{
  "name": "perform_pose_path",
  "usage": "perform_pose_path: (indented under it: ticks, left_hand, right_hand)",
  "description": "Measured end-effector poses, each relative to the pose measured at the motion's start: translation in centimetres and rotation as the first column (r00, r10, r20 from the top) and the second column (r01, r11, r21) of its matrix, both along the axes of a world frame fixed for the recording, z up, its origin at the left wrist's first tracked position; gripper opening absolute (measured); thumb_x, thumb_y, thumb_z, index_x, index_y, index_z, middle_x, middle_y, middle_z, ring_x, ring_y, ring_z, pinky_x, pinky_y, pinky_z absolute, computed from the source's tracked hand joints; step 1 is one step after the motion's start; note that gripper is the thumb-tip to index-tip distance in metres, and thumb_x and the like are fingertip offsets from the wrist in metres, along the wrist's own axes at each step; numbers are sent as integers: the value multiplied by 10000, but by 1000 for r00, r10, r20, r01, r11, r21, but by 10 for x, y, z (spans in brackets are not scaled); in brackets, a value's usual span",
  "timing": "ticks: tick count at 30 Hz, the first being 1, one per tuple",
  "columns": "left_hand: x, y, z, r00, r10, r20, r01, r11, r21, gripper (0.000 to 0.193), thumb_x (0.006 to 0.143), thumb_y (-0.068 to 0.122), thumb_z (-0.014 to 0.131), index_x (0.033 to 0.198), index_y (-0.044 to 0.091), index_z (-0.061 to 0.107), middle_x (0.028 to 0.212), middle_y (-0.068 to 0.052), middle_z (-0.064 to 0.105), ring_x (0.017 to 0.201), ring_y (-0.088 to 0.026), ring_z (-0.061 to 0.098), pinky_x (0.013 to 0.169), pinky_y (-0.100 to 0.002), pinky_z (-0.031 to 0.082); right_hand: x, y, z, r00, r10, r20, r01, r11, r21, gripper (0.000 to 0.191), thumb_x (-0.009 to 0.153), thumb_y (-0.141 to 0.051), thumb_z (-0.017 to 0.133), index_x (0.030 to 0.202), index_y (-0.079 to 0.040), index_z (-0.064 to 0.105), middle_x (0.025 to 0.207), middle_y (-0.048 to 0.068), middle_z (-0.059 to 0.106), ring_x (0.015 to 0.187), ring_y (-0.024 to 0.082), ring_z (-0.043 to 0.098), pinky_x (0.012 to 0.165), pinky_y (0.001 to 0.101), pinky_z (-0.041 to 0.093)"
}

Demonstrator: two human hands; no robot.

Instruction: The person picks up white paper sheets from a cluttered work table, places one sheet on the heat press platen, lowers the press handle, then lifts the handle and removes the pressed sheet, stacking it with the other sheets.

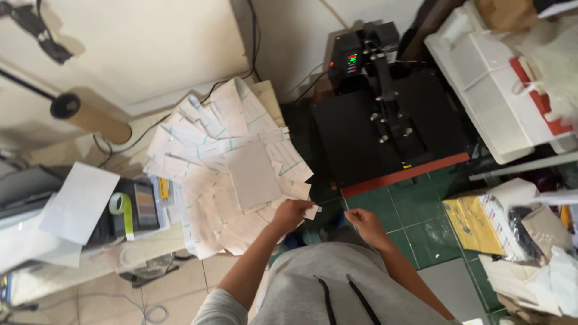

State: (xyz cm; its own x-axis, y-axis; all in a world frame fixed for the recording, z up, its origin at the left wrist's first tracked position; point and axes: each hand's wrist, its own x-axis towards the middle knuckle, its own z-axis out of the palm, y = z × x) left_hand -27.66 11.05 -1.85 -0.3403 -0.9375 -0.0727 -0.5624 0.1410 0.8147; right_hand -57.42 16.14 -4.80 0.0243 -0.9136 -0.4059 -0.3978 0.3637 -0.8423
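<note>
My left hand (pixel 289 215) pinches a small white paper piece (pixel 311 211) at the near right edge of a messy pile of white paper sheets (pixel 223 174) with green marks. My right hand (pixel 363 222) hovers a little to the right, fingers curled, with nothing clearly in it. A plain grey-white sheet (pixel 253 176) lies on top of the pile. The black heat press (pixel 385 129), with a red-edged lower platen (pixel 404 174), stands just beyond my right hand.
A brown cardboard roll (pixel 90 117) lies at the left. A tape roll (pixel 120 204) and a white sheet (pixel 78 201) rest on a dark machine. A white box (pixel 487 90) and piled bags crowd the right. Green tiled floor (pixel 421 216) is below.
</note>
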Motion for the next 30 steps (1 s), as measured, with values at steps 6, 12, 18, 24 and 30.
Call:
perform_pose_path:
  ticks: [6, 12, 18, 24, 30]
  left_hand:
    - [-34, 16, 11, 987, -81, 141, 55, 982, 180, 170, 921, 313, 745, 962, 161, 808, 862, -70, 776, 842, -288, 738, 785, -414, 575]
    - [-78, 48, -24, 986, 43, -164, -20, 990, 140, 223, 884, 187, 704, 1089, 123, 765, 917, -91, 779, 833, -259, 768, 760, -366, 595]
    - [-177, 78, 2, 994, -108, -21, 109, 990, 90, 250, 906, 299, 676, 1026, 118, 801, 961, -112, 775, 890, -306, 738, 805, -423, 581]
    - [-275, 101, 56, 840, -395, 372, 334, 917, 221, 550, 1002, 551, 571, 864, 72, 804, 944, -144, 779, 914, -349, 710, 964, -444, 508]
    - [-324, 113, 28, 921, -337, 194, 328, 942, 77, 435, 957, 382, 555, 763, 30, 720, 1317, -124, 683, 994, -377, 694, 930, -463, 531]
  right_hand:
    - [-24, 20, 15, 1000, -15, 21, 16, 998, -54, 401, 962, -370, 648, 1130, -18, 741, 939, 51, 770, 837, 133, 694, 746, 298, 553]
    - [-90, 53, 17, 1000, -6, -2, 6, 999, -54, 396, 966, -380, 648, 1150, -38, 729, 969, 64, 758, 858, 144, 682, 764, 301, 553]
    - [-194, 107, 4, 988, -125, 93, 128, 991, -30, 387, 952, -357, 664, 1182, -50, 719, 1062, 55, 761, 971, 143, 692, 860, 297, 544]
    - [-267, 159, -12, 955, -278, 98, 275, 960, 46, 365, 973, -325, 656, 1193, -44, 727, 1091, 67, 758, 1019, 157, 685, 909, 308, 524]
    - [-289, 177, -8, 953, -283, 111, 283, 959, 14, 357, 965, -314, 665, 1205, -57, 721, 1081, 63, 768, 1008, 153, 688, 899, 313, 533]
